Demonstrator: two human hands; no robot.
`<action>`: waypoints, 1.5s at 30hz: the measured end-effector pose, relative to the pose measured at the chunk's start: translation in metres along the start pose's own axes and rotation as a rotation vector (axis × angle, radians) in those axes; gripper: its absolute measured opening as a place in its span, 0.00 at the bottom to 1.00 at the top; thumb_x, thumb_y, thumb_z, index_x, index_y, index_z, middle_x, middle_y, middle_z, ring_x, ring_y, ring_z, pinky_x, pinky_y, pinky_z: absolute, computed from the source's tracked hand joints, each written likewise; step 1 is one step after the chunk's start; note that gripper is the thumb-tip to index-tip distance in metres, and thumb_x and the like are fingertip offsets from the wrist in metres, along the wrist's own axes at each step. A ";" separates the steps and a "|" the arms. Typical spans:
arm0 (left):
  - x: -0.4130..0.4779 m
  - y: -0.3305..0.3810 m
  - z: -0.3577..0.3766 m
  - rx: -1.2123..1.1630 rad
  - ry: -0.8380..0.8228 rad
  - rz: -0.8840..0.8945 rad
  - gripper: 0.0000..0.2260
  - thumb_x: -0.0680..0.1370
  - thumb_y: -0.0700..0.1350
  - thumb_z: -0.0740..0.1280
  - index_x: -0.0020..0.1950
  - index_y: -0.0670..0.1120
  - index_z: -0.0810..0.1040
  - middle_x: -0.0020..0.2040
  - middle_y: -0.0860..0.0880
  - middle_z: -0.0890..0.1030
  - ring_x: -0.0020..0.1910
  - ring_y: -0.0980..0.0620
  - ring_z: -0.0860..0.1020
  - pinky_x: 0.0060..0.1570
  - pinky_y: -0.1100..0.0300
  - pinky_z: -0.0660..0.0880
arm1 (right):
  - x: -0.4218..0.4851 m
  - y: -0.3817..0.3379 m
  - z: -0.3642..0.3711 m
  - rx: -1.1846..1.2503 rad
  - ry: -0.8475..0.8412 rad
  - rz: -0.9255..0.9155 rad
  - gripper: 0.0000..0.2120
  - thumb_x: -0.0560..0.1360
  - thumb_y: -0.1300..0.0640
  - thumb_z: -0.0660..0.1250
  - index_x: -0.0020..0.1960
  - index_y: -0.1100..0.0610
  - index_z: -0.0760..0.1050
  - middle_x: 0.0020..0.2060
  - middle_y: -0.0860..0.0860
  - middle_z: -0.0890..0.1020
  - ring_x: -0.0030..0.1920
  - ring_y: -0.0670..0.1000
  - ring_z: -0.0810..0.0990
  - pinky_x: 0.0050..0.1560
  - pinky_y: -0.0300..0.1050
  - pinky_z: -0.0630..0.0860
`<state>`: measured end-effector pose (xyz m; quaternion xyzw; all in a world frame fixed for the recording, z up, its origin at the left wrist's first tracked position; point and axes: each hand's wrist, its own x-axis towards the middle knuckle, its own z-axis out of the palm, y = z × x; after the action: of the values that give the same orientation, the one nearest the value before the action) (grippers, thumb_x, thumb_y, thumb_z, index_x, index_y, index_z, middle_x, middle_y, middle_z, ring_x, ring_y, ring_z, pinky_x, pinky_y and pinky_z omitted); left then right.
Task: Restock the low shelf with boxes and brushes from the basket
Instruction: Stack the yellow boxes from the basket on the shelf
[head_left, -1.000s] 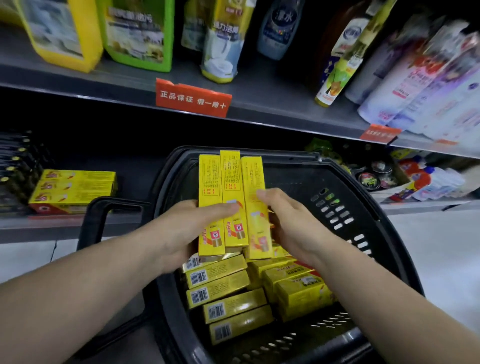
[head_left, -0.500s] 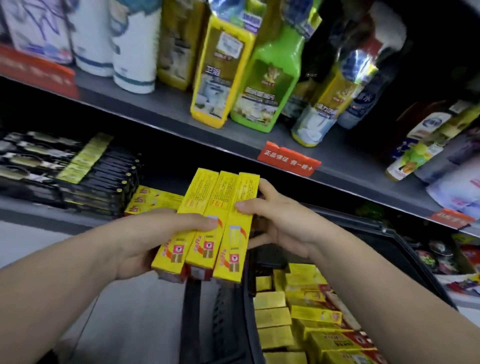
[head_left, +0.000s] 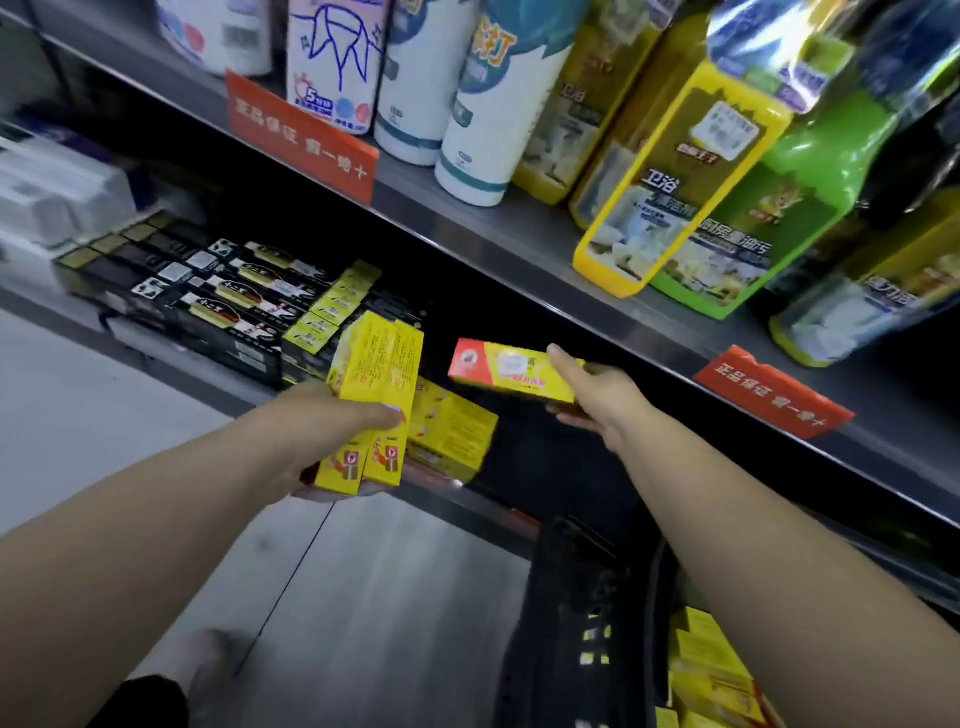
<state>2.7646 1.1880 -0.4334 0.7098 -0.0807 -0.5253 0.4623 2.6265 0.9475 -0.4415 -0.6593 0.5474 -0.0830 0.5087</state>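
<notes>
right hand (head_left: 592, 400) gripped one yellow box (head_left: 511, 374) at one o'clock from the shelved stack (head_left: 452, 436); left hand (head_left: 311, 436) clutched two boxes (head_left: 374, 400) at ten. it looked best laid flat, flush at the stack's three o'clock.

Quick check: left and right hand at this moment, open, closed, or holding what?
The left hand is closed, its grip on two yellow boxes.
The right hand is closed, its grip on a single yellow box with a red end.
</notes>
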 end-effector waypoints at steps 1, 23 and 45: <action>0.004 0.000 -0.003 -0.002 0.033 0.009 0.17 0.72 0.48 0.72 0.57 0.42 0.74 0.41 0.39 0.85 0.37 0.40 0.84 0.25 0.58 0.76 | 0.011 0.002 0.003 -0.081 0.043 0.008 0.32 0.71 0.38 0.67 0.65 0.60 0.71 0.57 0.55 0.78 0.48 0.52 0.81 0.45 0.41 0.77; 0.048 0.013 -0.001 -0.061 0.093 -0.015 0.23 0.69 0.50 0.75 0.60 0.44 0.73 0.48 0.43 0.84 0.48 0.42 0.82 0.46 0.47 0.79 | 0.116 0.046 0.083 -1.135 -0.280 -0.158 0.21 0.79 0.56 0.58 0.71 0.54 0.63 0.67 0.60 0.68 0.65 0.61 0.69 0.64 0.52 0.69; 0.041 0.009 0.005 -0.150 0.113 0.007 0.15 0.69 0.53 0.74 0.49 0.47 0.75 0.28 0.51 0.82 0.25 0.51 0.80 0.23 0.60 0.74 | 0.082 -0.003 0.033 0.271 0.014 0.074 0.12 0.81 0.49 0.54 0.54 0.53 0.73 0.48 0.49 0.77 0.38 0.46 0.77 0.49 0.45 0.77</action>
<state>2.7817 1.1556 -0.4546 0.7012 -0.0176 -0.4874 0.5200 2.6820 0.9005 -0.4917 -0.5633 0.5585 -0.1421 0.5921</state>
